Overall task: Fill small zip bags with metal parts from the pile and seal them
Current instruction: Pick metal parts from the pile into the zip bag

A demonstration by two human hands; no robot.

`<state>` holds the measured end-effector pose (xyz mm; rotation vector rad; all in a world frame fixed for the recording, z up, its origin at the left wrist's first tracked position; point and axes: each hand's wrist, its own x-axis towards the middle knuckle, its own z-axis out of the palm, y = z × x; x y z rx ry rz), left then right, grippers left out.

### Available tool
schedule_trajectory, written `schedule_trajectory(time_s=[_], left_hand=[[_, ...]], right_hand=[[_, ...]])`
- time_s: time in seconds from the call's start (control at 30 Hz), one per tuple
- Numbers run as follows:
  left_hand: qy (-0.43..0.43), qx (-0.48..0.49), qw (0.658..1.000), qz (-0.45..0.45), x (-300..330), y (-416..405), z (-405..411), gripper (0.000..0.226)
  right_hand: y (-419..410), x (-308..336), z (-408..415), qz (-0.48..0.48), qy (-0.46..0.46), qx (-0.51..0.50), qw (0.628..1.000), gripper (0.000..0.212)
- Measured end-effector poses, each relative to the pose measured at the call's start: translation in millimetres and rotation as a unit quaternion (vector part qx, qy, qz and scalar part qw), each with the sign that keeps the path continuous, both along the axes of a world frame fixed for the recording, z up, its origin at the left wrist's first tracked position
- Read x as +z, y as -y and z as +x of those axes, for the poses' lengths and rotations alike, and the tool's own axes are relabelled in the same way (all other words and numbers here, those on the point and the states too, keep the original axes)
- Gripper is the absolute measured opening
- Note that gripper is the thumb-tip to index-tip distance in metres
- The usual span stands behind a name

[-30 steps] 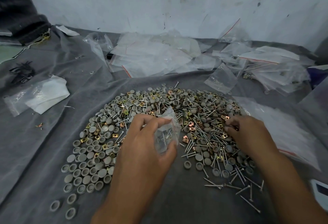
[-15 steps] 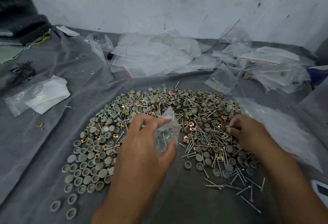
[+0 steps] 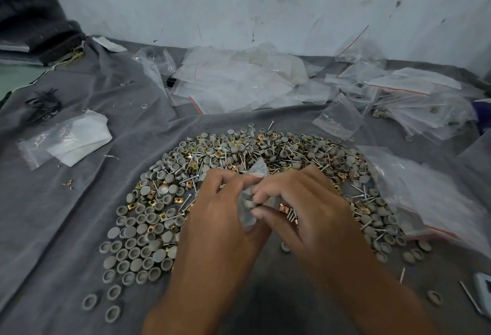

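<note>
A wide pile of parts covers the grey cloth: grey round caps, brass and copper square clips, thin screws. My left hand grips a small clear zip bag above the pile's near side, its top corner poking up between my hands. My right hand is pressed against the bag's mouth, fingertips pinched at it, with copper clips and screws held under the fingers. What lies inside the bag is mostly hidden.
Empty zip bags lie heaped along the wall, with more bags at the right and a large one beside the pile. A bag with white cloth rests at left. Black clips lie far left.
My right hand has left the pile's right side and come left to the bag, carrying parts. My left hand with the bag stayed in nearly the same spot.
</note>
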<state>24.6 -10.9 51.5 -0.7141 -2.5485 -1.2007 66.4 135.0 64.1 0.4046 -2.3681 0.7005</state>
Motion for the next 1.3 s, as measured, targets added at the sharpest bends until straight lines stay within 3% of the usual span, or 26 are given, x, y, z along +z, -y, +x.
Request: schedule_trajectory(time_s=[0.1,0.5,0.97,1.07,1.2,1.3], left_hand=[[0.004,-0.001,1.0,-0.001,0,-2,0,0.032],[-0.002,0.016,1.0,0.004,-2,-5,0,0.035],[0.013,0.027,0.999,-0.014,-1,-1,0,0.037],[0.014,0.03,0.999,-0.004,1,2,-1,0.036],[0.02,0.032,0.999,-0.01,2,2,-1,0.038],[0.02,0.031,0.999,-0.011,2,1,0,0.038]], right_hand=[[0,-6,-4,0.053,-0.025,-0.011,0.998,0.01],[-3,-7,3,-0.012,0.045,-0.059,0.997,0.009],[-43,2,-4,-0.229,0.126,-0.059,0.963,0.005],[-59,-3,-4,-0.174,0.187,-0.116,0.96,0.007],[-70,-15,-1,0.024,0.431,-0.109,0.896,0.019],[-66,-24,-4,0.1,0.448,-0.125,0.88,0.022]])
